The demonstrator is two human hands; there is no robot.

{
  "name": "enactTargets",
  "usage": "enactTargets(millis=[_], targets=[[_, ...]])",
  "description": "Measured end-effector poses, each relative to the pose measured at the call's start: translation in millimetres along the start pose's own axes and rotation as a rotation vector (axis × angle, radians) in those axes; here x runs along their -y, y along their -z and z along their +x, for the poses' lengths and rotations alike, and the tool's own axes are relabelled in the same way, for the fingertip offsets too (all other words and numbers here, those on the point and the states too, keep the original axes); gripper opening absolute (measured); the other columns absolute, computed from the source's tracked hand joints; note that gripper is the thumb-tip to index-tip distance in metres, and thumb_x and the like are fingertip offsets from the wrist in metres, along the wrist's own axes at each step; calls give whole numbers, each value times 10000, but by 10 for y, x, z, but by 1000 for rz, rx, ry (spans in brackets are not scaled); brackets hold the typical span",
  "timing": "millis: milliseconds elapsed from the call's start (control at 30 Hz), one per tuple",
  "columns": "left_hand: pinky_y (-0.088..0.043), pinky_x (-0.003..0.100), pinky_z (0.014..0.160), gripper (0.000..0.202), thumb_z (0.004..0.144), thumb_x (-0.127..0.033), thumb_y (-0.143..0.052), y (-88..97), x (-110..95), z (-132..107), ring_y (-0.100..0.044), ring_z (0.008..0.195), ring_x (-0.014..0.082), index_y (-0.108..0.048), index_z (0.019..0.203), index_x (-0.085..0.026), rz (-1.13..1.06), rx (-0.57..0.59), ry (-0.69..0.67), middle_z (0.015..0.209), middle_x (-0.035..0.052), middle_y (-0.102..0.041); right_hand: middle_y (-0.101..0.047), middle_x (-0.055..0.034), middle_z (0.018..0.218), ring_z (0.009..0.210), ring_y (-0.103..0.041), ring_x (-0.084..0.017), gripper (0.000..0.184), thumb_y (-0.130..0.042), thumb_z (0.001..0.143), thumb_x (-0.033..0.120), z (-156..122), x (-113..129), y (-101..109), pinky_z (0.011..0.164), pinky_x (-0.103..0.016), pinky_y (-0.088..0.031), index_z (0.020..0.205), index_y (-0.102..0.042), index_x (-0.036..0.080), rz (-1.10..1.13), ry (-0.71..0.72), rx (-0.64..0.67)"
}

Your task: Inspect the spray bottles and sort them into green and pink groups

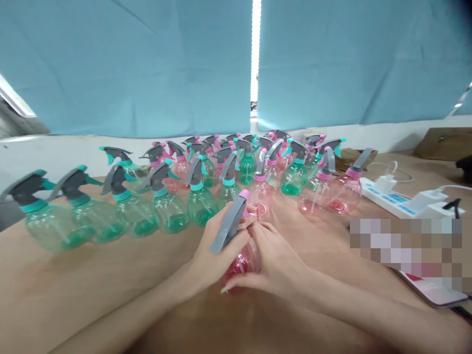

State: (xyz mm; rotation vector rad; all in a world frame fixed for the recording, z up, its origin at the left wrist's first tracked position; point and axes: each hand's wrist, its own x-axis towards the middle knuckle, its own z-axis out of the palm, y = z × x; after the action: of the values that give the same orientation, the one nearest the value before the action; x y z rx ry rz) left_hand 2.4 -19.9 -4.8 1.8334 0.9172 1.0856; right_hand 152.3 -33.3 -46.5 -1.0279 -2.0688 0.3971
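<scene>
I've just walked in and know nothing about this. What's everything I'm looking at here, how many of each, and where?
Held spray bottle: one, pink with grey trigger head, between the hands
Green spray bottles: at least six, teal collars, front row left to centre
Pink spray bottles: at least three, centre to right
Bottles behind: several, overlapping, pink and green, back
Power strip: one, white and blue, right
Plugs: at least two, white, on the strip
Phone-like device: one, pale, lower right, partly pixelated
Table: one, brown, underneath
Covering: at least two panels, blue, background
Left hand: one, bare, around the held bottle
Right hand: one, bare, same bottle
</scene>
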Motion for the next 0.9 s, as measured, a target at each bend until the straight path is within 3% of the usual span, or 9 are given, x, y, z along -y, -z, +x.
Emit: enactTargets(millis=[100, 167, 333, 467, 700, 900], targets=[[-505, 279, 642, 145, 791, -174, -528, 75, 8, 9, -530, 634, 122, -525, 932, -206, -4, -14, 15, 751, -34, -531, -668, -125, 1094, 1069, -602, -324, 756, -635, 660, 768, -19, -149, -18, 986, -523, -416, 1127, -568, 177, -4, 199, 52], [-464, 256, 577, 231, 777, -153, -513, 120, 24, 16, -500, 593, 114, -552, 997, -211, 21, -27, 11, 739, -37, -543, -650, -145, 1180, 1162, -564, -332, 813, -534, 722, 797, -60, -292, -28, 1064, -556, -334, 1234, -534, 165, -17, 246, 100], [-429, 247, 607, 398, 734, -70, -470, 160, 76, 22, -466, 598, 106, -588, 1062, -262, 101, -88, -26, 748, -55, -529, -614, -171, 1278, 1199, -553, -337, 801, -573, 741, 753, -193, -656, -40, 1068, -557, -351, 1271, -563, 153, -108, 177, 297], [-416, 246, 576, 289, 756, -109, -494, 164, 95, 28, -455, 575, 110, -570, 998, -247, 63, -59, -12, 706, -56, -486, -487, -200, 1426, 1347, -412, -352, 834, -584, 774, 708, -222, -791, -14, 1083, -552, -355, 1371, -503, 131, -178, 86, 393], [-455, 255, 607, 209, 811, -208, -547, 191, 74, 44, -530, 639, 132, -559, 1014, -258, 77, -14, 53, 784, -31, -540, -438, -151, 1474, 1372, -384, -318, 779, -568, 818, 670, -222, -816, -2, 1111, -543, -334, 1412, -470, 176, -140, 34, 417], [-414, 234, 542, 173, 824, -244, -569, 185, 52, 42, -472, 535, 100, -547, 996, -256, 57, 15, 71, 722, -52, -523, -432, -142, 1477, 1373, -384, -315, 737, -567, 844, 632, -230, -828, -1, 1111, -545, -337, 1414, -469, 176, -121, 27, 410]])
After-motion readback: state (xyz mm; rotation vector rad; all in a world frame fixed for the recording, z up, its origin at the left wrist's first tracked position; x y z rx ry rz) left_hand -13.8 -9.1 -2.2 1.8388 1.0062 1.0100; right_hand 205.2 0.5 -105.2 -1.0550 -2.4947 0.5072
